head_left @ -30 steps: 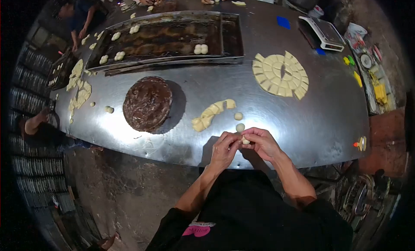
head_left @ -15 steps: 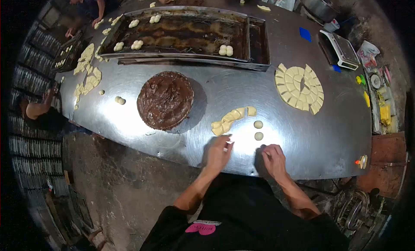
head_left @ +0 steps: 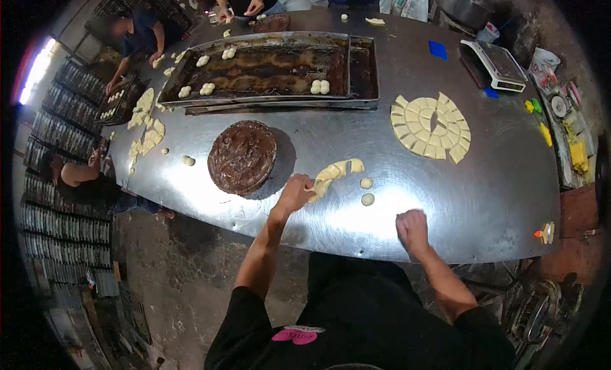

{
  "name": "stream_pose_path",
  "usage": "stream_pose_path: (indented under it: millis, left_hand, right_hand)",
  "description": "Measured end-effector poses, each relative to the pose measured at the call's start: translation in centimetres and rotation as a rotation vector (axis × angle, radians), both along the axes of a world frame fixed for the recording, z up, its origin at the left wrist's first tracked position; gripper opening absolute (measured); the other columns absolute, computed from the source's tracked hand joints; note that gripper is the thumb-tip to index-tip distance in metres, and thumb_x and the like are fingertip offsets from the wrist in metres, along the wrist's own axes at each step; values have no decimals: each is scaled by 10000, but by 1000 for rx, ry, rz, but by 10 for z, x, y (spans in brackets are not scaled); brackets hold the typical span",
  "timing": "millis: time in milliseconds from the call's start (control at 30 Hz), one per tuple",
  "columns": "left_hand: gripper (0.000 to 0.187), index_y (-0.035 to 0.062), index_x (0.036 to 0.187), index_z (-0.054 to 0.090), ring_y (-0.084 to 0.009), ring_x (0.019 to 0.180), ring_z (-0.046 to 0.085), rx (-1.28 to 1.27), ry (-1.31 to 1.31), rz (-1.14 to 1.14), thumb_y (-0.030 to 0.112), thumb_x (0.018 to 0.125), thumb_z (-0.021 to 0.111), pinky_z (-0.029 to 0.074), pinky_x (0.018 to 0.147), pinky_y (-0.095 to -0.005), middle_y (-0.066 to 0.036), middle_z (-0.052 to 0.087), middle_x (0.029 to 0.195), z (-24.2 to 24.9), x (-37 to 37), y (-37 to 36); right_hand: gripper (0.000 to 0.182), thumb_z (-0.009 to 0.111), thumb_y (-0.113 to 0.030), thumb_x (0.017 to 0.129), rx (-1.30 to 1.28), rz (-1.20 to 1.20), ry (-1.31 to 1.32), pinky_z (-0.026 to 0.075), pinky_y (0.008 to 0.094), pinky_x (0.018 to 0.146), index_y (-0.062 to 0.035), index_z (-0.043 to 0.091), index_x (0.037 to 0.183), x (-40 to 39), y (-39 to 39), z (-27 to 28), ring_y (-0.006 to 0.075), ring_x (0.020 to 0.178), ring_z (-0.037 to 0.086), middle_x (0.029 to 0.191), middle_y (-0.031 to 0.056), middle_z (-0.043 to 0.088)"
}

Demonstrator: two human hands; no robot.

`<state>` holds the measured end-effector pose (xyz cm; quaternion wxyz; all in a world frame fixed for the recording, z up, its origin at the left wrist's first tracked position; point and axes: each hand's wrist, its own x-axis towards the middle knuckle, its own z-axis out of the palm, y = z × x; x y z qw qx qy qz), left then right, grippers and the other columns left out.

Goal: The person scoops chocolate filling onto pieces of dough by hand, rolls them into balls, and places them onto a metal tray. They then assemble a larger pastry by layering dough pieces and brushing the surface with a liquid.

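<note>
My left hand (head_left: 296, 193) reaches to the near end of a curved strip of cut dough (head_left: 332, 172), its fingers pinched at a dough piece there. A round mound of brown chocolate-like paste (head_left: 243, 156) lies just left of it. My right hand (head_left: 412, 232) is curled into a loose fist above the metal table (head_left: 356, 230), right of two small dough balls (head_left: 367, 199). What it holds, if anything, is hidden. Farther right lies a round of dough (head_left: 423, 125) cut into several pieces.
A large metal tray (head_left: 254, 102) with several dough balls stands at the back. A scale (head_left: 499, 67) sits at the far right, beyond a blue sheet (head_left: 438, 49). Co-workers (head_left: 137, 35) stand around the table's far and left sides. More cut dough (head_left: 151, 135) lies left.
My left hand has moved left and forward to the end of the dough strip. My right hand has shifted right, away from the dough balls, and curled. The view has shifted slightly.
</note>
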<state>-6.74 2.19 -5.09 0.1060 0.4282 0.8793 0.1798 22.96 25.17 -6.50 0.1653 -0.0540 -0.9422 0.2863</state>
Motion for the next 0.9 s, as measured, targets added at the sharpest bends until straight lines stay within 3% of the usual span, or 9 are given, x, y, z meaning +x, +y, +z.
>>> stream_pose_path:
  millis: [67, 167, 267, 333, 400, 467, 600, 800, 900]
  left_hand:
    - [225, 26, 878, 596, -237, 670, 631, 172, -468, 236, 176, 746, 699, 504, 578, -353, -138, 647, 820, -5, 4, 3]
    - [198, 15, 892, 544, -144, 662, 607, 603, -903, 531, 80, 779, 694, 507, 551, -273, -90, 623, 778, -46, -9, -30]
    - [171, 45, 897, 522, -150, 652, 606, 697, -795, 749, 31, 797, 660, 506, 497, -265, -75, 615, 780, -50, -1, -78]
    - [163, 43, 895, 519, -160, 663, 603, 772, -754, 890, 34, 806, 655, 532, 519, -283, -75, 595, 789, -42, 10, -105]
    - [149, 44, 910, 519, -172, 677, 593, 882, -742, 975, 21, 823, 637, 540, 524, -286, -79, 579, 826, -48, 13, -130]
    - [154, 15, 950, 522, -182, 671, 588, 817, -605, 1094, 23, 836, 626, 530, 532, -298, -78, 574, 814, -46, 11, -159]
    - [244, -38, 1089, 580, -173, 711, 619, 850, -459, 1321, 40, 862, 536, 501, 544, -269, -119, 637, 936, -38, 4, -234]
    - [258, -45, 1103, 572, -158, 752, 585, 1163, -723, 1323, 75, 875, 558, 504, 635, -294, -105, 621, 942, 5, 15, -229]
    - [170, -11, 993, 551, -179, 812, 588, 1000, -849, 800, 61, 851, 608, 507, 700, -317, -71, 597, 911, 9, 36, -143]
  right_hand:
    - [56, 618, -59, 775, 12, -394, 207, 405, 421, 747, -44, 602, 826, -38, 0, 7, 318, 808, 548, 811, 132, 587]
    - [60, 600, -43, 790, -123, -146, 197, 427, 418, 828, -39, 605, 849, -49, -27, 8, 316, 823, 553, 827, 125, 583]
    - [28, 596, -37, 785, -132, 61, 222, 451, 432, 825, -45, 613, 805, -1, -14, -23, 317, 815, 557, 813, 121, 577]
    - [30, 600, -44, 782, 156, -23, -287, 433, 440, 786, -41, 608, 811, 4, 29, -20, 322, 830, 549, 814, 118, 577]
    - [44, 593, -40, 788, -6, -405, 155, 407, 448, 752, -34, 597, 831, -37, 22, 5, 329, 860, 541, 844, 135, 576]
    - [69, 588, -37, 802, -182, -430, 246, 406, 456, 856, -29, 582, 871, -65, 4, -11, 337, 898, 534, 865, 150, 566]
    - [148, 584, -31, 830, -130, -91, 106, 434, 432, 948, -9, 559, 974, -6, -32, -4, 360, 1015, 558, 984, 175, 589]
    - [370, 639, -113, 837, -474, -500, -70, 495, 387, 822, -20, 541, 1181, -44, -24, 24, 348, 948, 604, 1035, 193, 616]
    - [350, 622, -107, 838, -322, -375, -98, 492, 389, 820, -31, 549, 1172, -73, -29, 33, 335, 948, 606, 1026, 184, 619]
